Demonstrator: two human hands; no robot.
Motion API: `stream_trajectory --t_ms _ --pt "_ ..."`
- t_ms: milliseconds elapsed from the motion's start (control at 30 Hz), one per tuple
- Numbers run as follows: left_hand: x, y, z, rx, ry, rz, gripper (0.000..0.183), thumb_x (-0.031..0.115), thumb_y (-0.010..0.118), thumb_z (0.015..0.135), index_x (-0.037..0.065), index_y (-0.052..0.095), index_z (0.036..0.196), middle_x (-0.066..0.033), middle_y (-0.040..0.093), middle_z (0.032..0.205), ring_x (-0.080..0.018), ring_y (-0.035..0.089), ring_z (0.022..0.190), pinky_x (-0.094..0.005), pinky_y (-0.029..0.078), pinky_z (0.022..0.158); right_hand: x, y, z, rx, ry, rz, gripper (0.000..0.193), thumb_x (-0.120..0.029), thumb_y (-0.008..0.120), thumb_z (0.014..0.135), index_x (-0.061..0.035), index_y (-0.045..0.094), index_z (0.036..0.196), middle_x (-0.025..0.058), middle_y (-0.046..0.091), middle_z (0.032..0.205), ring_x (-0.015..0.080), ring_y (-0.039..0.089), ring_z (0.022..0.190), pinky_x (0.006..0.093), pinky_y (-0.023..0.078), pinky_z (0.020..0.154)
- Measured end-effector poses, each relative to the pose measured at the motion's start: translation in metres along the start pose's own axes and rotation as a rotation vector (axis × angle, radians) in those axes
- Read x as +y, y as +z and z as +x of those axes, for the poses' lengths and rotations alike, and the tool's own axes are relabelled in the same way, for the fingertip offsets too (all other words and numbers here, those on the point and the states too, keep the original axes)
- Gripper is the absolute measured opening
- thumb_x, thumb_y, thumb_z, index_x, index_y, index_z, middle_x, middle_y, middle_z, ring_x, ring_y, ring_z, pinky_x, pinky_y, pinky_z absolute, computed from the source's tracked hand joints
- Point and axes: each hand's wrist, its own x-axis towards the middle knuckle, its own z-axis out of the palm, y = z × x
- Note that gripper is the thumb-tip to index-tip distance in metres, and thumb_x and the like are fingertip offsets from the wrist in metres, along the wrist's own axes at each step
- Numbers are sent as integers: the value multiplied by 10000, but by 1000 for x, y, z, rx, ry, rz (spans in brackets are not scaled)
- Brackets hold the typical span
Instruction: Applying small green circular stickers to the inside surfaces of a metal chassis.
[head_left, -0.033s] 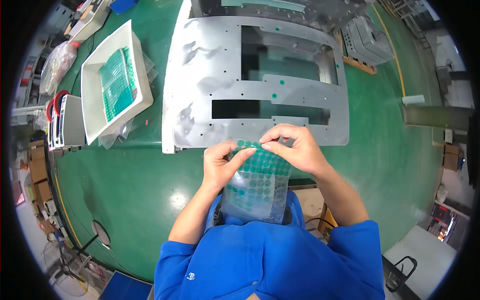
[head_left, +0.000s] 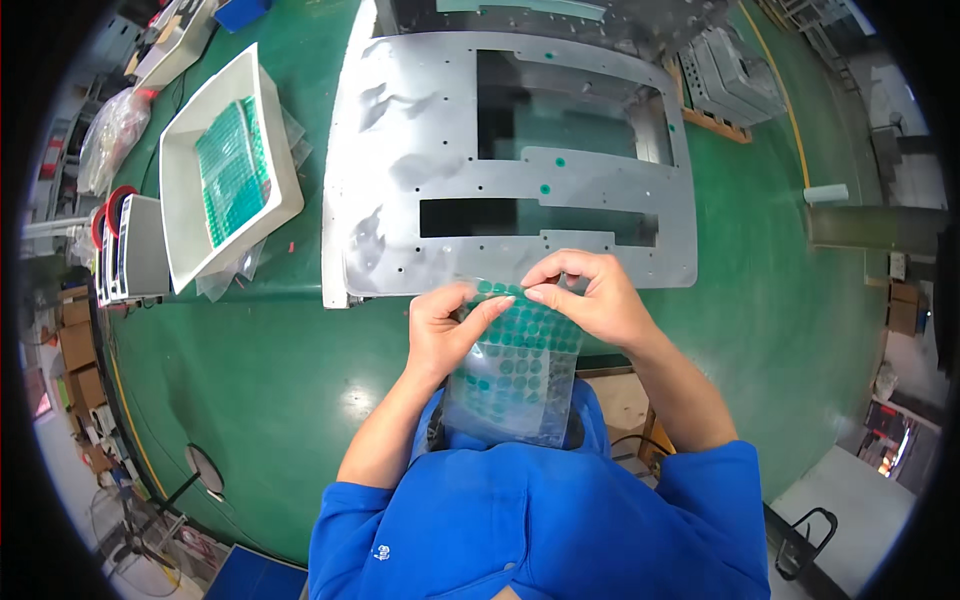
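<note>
I hold a clear sheet of green round stickers [head_left: 515, 375] in front of my chest with both hands. My left hand [head_left: 440, 335] grips its upper left edge, thumb lying across the top row. My right hand [head_left: 595, 300] pinches the sheet's top edge with thumb and forefinger, right at a sticker. Just beyond my hands lies a large grey metal plate [head_left: 400, 160] with rectangular cutouts and many small holes. Two green dots [head_left: 546, 188] sit stuck on the plate near its middle.
A white tray [head_left: 180, 200] with stacked green sticker sheets stands to the left on the green surface [head_left: 250, 370], empty plastic bags beside it. A grey box [head_left: 135, 260] sits further left. Metal parts [head_left: 730, 80] lie at the back right.
</note>
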Motion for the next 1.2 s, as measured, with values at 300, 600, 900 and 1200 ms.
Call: stream_trajectory --t_ms 300,600,900,1200 --pt "-3 30 9 -121 -67 42 103 88 695 709 6 632 707 18 509 531 -19 416 509 -193 313 429 27 6 -30 393 -241 -270 64 -45 592 718 -25 547 758 57 570 742 183 526 706 289 402 637" --pt "-9 33 15 20 -241 -59 108 99 687 731 10 631 710 68 522 592 3 393 530 -160 287 451 73 -42 -23 534 -13 -154 17 -32 520 792 -17 522 783 21 507 753 83 443 676 219 381 624" --pt "-17 23 15 105 -208 -113 105 95 691 730 20 619 717 72 510 602 10 369 528 -152 267 454 82 -57 -9 473 52 -526 48 -55 524 747 -19 551 732 61 509 714 170 476 652 286 399 618" --pt "-22 21 17 122 -218 -147 105 85 688 732 19 609 708 72 521 607 13 377 534 -147 270 461 80 -54 -6 493 99 -576 59 -91 553 749 -35 571 739 57 511 700 185 485 665 300 403 630"
